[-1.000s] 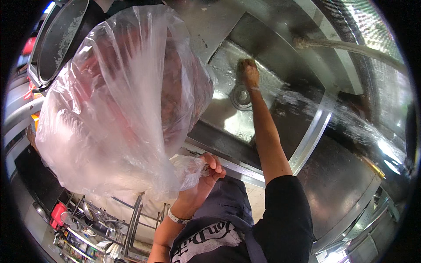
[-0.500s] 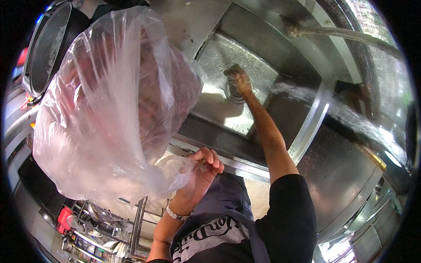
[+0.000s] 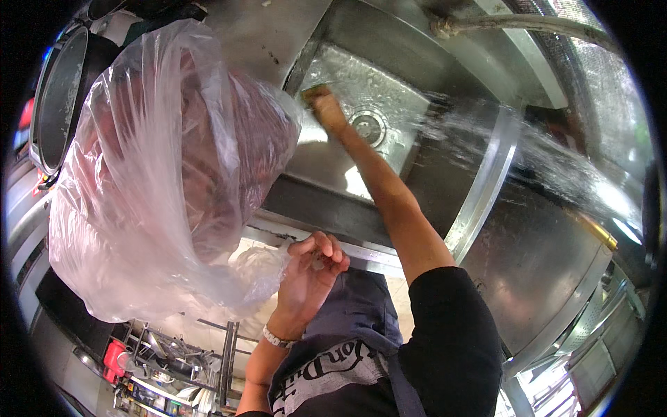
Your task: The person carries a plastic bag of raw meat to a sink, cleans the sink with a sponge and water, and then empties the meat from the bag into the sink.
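1. Plastic bag (image 3: 167,187): one, clear, crinkled, ballooned, with dark reddish contents showing through. It hangs up left of the sink, neck bunched at its lower right.
2. Left hand (image 3: 310,267): fingers curled shut around the bag's twisted neck; a wristband (image 3: 278,339) sits on that wrist.
3. Right hand (image 3: 326,111): arm stretched into the sink (image 3: 417,181), fingers closed over one brownish scrub pad (image 3: 316,92), pressed on the basin floor just left of the drain (image 3: 367,126).
4. Count: one bag, one pad, one steel sink, one drain, one pipe (image 3: 528,24) at top right with water streaming across the right wall.
5. Versus half a second ago: the right hand has shifted from over the drain to its left, toward the basin's far left corner. The left hand's grip is unchanged, and the bag stays in the same spot.
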